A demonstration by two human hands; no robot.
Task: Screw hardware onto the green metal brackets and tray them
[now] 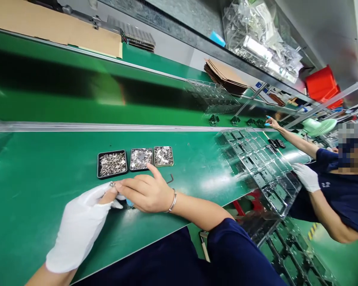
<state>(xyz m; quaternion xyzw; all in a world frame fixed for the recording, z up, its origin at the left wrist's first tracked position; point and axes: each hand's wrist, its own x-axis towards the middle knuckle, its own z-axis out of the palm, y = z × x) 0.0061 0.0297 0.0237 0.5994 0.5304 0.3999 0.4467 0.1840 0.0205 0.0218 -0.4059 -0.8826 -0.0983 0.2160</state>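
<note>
My left hand (82, 220) wears a white glove, with the thumb's tip bare. It pinches a small shiny metal part (112, 184) above the green table. Bare and with a bracelet at the wrist, my right hand (149, 192) meets it there, its fingertips pressed together at the same part while one finger sticks out. The part's exact kind is too small to tell. Something light blue (129, 203) shows beneath the right fingers. Just beyond the hands stand a black tray (98, 167) of small metal pieces, a middle tray (131, 169) and a right tray (172, 163), both similarly filled.
A hex key (170, 178) lies right of my hands. Clear plastic blister trays (244, 153) with flat parts reach over the table edge. At right, a co-worker (328, 186) extends one arm toward black parts (259, 123) along the ledge. A metal rail (107, 128) crosses behind the trays.
</note>
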